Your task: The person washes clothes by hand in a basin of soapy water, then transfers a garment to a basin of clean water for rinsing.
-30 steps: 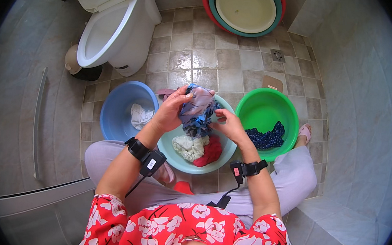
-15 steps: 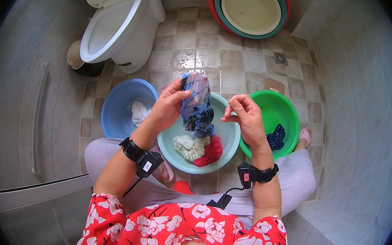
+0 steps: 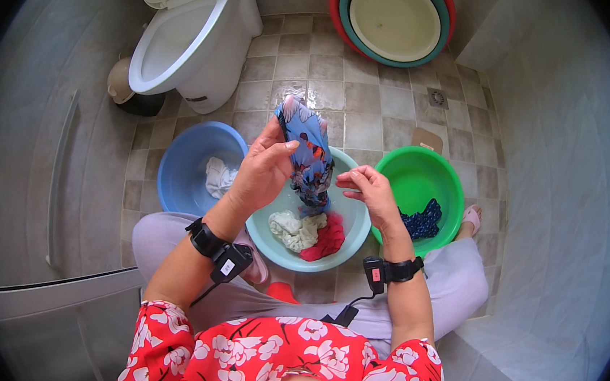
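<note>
My left hand point(image 3: 265, 167) is closed on a wet, blue patterned cloth point(image 3: 307, 143) with pink, red and dark figures, pinching its left edge between thumb and fingers. The cloth hangs over a pale aqua basin point(image 3: 348, 230), its lower end bunched just above the clothes inside. My right hand point(image 3: 369, 192) hovers over that basin's right side, beside the cloth and apart from it. Its fingers are loosely bent and nothing shows in them. In the basin's water lie a cream-white cloth point(image 3: 294, 231) and a red cloth point(image 3: 327, 239).
A blue basin point(image 3: 176, 172) with a white cloth point(image 3: 219, 177) stands left; a green basin point(image 3: 441, 173) with a dark blue spotted cloth point(image 3: 422, 220) stands right. Beyond are a toilet point(image 3: 219, 52), stacked large basins point(image 3: 396, 21) and a floor drain point(image 3: 438, 98).
The blue cloth has turned, now showing red figures, and sits slightly higher. My right hand has shifted a little left and down, its pinch loosened.
</note>
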A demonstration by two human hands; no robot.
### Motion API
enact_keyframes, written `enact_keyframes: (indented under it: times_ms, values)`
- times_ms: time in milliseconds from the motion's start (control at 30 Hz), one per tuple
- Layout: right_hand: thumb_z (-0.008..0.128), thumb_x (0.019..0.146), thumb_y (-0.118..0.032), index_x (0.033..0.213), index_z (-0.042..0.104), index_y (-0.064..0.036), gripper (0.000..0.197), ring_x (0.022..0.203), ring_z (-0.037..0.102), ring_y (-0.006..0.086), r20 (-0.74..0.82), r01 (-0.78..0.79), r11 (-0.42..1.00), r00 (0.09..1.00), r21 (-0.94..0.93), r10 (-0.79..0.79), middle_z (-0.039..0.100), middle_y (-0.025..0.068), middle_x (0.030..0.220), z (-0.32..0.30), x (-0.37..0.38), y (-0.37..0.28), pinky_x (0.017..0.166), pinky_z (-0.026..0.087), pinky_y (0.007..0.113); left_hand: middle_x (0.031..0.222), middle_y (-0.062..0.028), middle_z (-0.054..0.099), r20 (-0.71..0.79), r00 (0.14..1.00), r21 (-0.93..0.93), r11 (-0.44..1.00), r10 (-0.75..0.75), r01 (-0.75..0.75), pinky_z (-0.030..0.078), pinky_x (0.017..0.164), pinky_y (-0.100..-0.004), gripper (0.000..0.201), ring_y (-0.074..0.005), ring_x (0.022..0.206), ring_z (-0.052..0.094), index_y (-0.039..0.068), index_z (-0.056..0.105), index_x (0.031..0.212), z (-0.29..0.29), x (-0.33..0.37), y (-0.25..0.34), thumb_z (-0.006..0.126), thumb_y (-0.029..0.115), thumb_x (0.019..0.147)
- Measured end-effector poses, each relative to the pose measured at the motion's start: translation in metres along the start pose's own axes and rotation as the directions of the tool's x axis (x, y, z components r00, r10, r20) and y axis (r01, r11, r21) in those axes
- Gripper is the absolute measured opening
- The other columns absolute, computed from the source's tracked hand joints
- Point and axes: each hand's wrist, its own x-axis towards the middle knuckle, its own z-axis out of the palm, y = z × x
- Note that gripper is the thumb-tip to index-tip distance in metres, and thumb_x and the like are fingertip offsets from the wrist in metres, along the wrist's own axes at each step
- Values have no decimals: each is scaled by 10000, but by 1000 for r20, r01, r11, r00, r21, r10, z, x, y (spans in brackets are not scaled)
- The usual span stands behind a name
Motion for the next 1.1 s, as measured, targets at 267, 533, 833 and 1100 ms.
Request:
enact_keyframes:
  times_ms: [267,533,833,1100]
  values:
    - [615,903,-369,1031,627,-57,338,913,620,130,76,-259,965,962,-27,261,665,29,965,7,7,23,806,487,289,1388,-171,422,26,999,-108,994,31,-28,364,1061,-446,636,-284,1277,443,136,280,1451,16,-4,3,458,-26,863]
    - [643,891,-157,934,644,-54,111,798,543,45,5,133,978,991,162,-136,626,-33,859,4,-2,-25,765,432,202,1236,-98,540,-96,995,46,999,16,-11,444,952,-351,633,-204,1116,544,115,312,1441,-3,-8,-10,490,-49,856]
    - [612,910,-154,960,628,-24,140,827,532,59,-16,399,907,914,-134,-405,606,-11,892,18,-25,-98,789,422,209,1097,-35,604,-353,930,383,923,100,47,472,822,-258,516,-116,926,590,56,431,1370,-52,-5,-9,497,-29,865]
    - [546,963,-227,938,606,-32,205,819,590,79,-19,415,900,907,-131,-421,626,2,883,39,-40,-139,774,495,249,1011,-65,636,-354,930,240,971,96,-9,499,797,-263,262,-127,878,617,17,520,1140,-54,-12,17,477,3,882]
